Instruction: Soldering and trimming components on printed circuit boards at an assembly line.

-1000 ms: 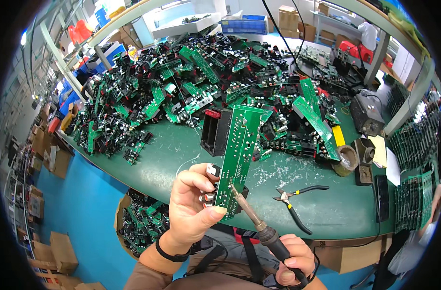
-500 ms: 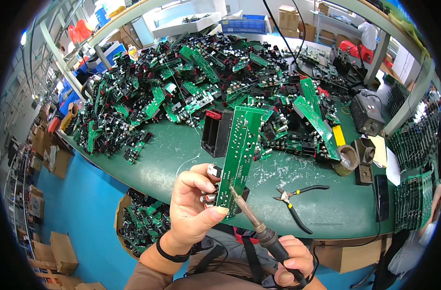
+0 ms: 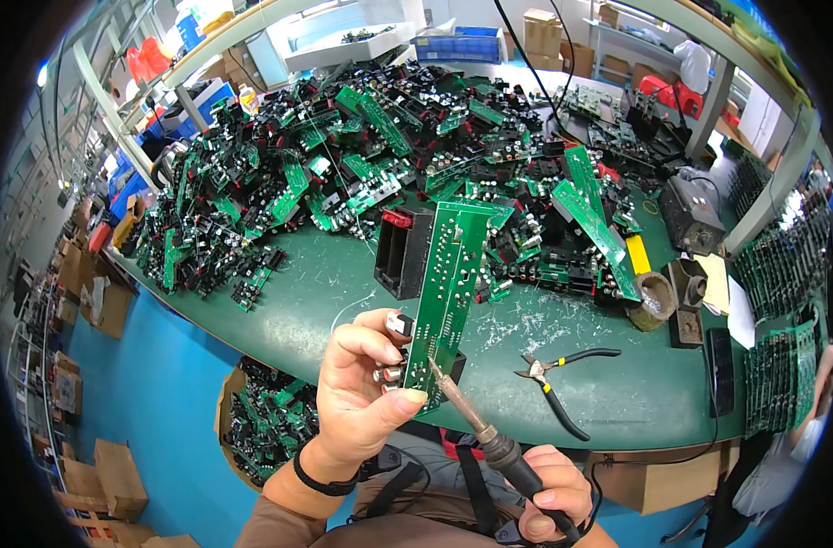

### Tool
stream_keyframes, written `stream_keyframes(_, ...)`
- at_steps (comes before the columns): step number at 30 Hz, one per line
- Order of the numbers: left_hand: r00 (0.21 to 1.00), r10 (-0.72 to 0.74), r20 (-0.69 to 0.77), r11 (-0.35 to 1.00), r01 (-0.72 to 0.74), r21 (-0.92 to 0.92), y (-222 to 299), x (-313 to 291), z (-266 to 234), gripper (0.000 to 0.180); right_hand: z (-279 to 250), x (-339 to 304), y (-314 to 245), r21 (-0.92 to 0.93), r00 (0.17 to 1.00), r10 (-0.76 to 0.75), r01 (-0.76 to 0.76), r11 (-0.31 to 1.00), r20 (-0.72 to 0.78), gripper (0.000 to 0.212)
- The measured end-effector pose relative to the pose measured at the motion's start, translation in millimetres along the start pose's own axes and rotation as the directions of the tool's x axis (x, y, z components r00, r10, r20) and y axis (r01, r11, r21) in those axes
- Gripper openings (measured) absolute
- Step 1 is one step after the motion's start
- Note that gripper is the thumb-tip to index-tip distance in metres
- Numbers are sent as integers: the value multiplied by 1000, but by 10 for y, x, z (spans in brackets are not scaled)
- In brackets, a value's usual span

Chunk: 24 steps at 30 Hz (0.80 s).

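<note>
My left hand (image 3: pixel 366 384) is closed on the lower end of a long green circuit board (image 3: pixel 448 283), held tilted up above the table edge. Its solder side faces me. Black and white sockets stick out behind it near my fingers, and a black housing (image 3: pixel 403 256) shows beside its upper left edge. In my right hand (image 3: pixel 555 493) is a soldering iron (image 3: pixel 503 452), gripped by its dark handle. The iron's tip touches, or nearly touches, the solder points on the board's lower part.
Cutting pliers (image 3: pixel 562 384) lie spread on the green table (image 3: pixel 654 402) among solder scraps. A large heap of circuit boards (image 3: pixel 279 173) fills the back. At right stand a soldering station (image 3: pixel 695 215), a round pot (image 3: pixel 654 301) and a phone (image 3: pixel 721 370). A box of boards (image 3: pixel 275 425) is below left.
The circuit board has shifted slightly left and tilted a little more, together with my left hand. The iron's tip has followed it slightly left along the lower part.
</note>
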<state>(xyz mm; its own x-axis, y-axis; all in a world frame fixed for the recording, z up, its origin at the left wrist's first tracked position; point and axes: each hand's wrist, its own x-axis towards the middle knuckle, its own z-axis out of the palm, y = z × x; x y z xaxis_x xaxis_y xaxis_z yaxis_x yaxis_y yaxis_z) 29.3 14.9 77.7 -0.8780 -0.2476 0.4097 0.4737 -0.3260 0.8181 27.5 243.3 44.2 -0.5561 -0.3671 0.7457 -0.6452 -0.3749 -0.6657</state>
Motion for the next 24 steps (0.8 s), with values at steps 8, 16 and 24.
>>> stream_keyframes(8,1000,1,20,1000,0,-13,6,-5,-25,38,-61,-47,-66,-47,1000,3,-4,999,-25,34)
stream_keyframes(16,1000,3,18,1000,-2,-24,-26,2,-22,39,-48,9,-52,-13,1000,18,-18,1000,14,33)
stream_keyframes(24,999,25,22,1000,-25,-11,-19,-6,-25,40,-29,15,-41,-6,1000,16,-15,1000,19,34)
